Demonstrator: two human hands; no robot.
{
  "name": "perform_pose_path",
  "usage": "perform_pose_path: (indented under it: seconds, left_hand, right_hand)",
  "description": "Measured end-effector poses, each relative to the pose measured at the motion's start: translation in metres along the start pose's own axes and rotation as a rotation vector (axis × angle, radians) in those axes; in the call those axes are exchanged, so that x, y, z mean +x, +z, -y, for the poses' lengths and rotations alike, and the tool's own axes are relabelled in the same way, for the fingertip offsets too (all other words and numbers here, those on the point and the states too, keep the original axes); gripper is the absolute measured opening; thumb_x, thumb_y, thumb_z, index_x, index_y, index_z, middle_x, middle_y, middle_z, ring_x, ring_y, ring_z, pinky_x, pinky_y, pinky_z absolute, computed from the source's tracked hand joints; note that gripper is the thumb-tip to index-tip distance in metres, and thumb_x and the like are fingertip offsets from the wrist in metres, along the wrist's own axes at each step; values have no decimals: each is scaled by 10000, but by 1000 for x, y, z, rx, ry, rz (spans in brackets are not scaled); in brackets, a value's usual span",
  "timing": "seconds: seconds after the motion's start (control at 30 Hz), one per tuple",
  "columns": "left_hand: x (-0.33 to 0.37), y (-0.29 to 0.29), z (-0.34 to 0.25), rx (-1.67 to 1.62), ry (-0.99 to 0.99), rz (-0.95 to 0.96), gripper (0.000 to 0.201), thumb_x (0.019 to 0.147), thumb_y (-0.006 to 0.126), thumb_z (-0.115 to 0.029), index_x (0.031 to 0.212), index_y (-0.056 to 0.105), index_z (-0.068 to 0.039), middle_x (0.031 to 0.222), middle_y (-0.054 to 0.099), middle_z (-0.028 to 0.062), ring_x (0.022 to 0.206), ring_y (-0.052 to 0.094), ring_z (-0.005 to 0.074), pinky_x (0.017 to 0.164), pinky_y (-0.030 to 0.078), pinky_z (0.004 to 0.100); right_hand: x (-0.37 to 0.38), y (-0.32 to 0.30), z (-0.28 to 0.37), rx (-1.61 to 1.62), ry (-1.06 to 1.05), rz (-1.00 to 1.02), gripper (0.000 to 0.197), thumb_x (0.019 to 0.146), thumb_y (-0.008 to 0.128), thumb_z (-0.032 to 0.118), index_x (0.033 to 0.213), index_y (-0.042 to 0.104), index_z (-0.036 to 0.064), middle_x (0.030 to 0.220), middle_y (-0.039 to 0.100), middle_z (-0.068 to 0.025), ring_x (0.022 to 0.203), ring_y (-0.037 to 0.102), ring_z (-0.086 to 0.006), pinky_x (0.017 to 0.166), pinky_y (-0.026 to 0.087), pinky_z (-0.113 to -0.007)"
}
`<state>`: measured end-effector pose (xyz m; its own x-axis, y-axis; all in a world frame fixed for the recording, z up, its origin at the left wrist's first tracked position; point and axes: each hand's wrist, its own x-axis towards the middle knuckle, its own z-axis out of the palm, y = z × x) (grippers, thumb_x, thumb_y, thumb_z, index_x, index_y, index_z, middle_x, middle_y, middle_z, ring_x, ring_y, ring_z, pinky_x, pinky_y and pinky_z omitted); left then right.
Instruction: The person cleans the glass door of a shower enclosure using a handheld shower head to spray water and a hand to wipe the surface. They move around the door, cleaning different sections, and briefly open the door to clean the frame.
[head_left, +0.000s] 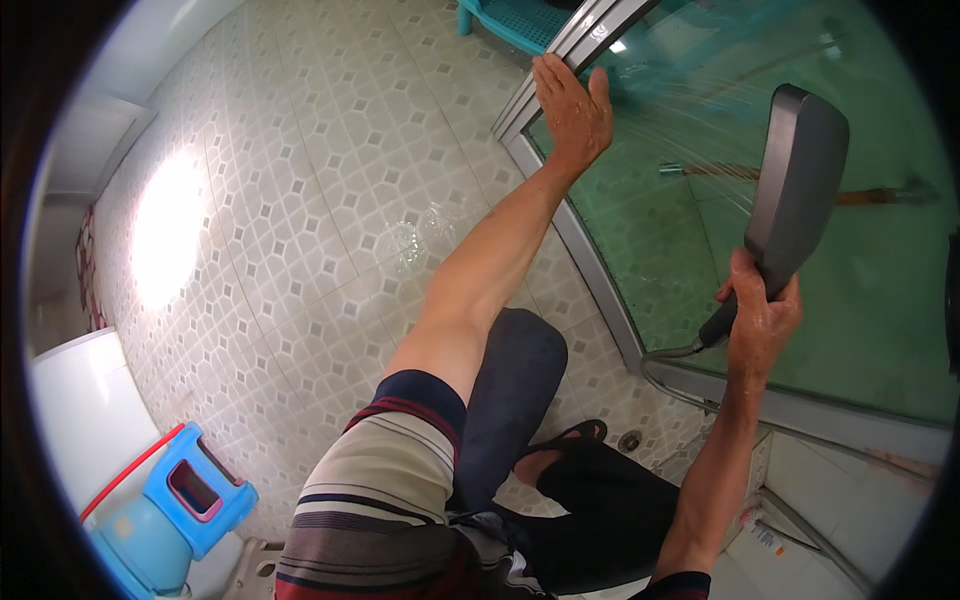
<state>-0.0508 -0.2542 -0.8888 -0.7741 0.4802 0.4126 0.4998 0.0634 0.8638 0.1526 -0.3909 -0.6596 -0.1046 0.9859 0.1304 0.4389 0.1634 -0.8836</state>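
My left hand (572,108) is stretched out and lies flat, fingers together, against the metal frame (560,50) of a glass door. My right hand (760,318) grips the handle of a dark grey shower head (797,185) and holds it up facing the glass panel (760,130). Water runs down the glass in streaks. A metal hose (668,354) leaves the bottom of the handle. My legs in dark trousers and a sandalled foot (560,445) are below.
The floor (300,200) is patterned tile with a wet patch near the door. A blue plastic stool (195,490) stands lower left beside a white fixture (85,410). A teal plastic basket (515,20) sits at the top. A floor drain (629,440) lies near my foot.
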Motion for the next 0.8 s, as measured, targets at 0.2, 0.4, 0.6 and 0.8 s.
perform_pose_path:
  seconds: [0.2, 0.4, 0.6, 0.8]
  left_hand:
    - [-21, 1, 78, -96, -285, 152, 885, 966, 494, -478, 1426, 131, 185, 1492, 157, 393, 1411, 164, 496, 1171, 137, 497]
    - [-29, -26, 128, -391, -451, 645, 883, 922, 555, -521, 1377, 255, 172, 1434, 283, 373, 1357, 281, 463, 1152, 196, 471]
    - [-61, 15, 159, -230, -681, 254, 766, 958, 498, -496, 1311, 382, 173, 1373, 386, 366, 1308, 367, 447, 1125, 248, 474]
    - [-44, 43, -17, -85, -391, -7, 679, 1014, 426, -402, 1379, 326, 161, 1438, 314, 370, 1354, 298, 483, 1135, 218, 520]
  right_hand:
    - [2, 2, -17, 3, 14, 64, 250, 808, 726, 137, 936, 603, -40, 755, 616, -49, 595, 542, -111, 556, 447, -278]
    - [0, -3, -30, 1, 84, 21, 274, 807, 734, 134, 966, 605, -49, 765, 624, -42, 602, 547, -103, 555, 456, -270]
    - [4, -5, -28, 50, 63, 74, 289, 804, 746, 143, 975, 602, -40, 787, 625, -43, 611, 550, -103, 555, 462, -273]
    - [11, -16, -14, 67, 73, 40, 292, 801, 747, 143, 976, 599, -38, 782, 621, -44, 609, 547, -109, 552, 451, -272]
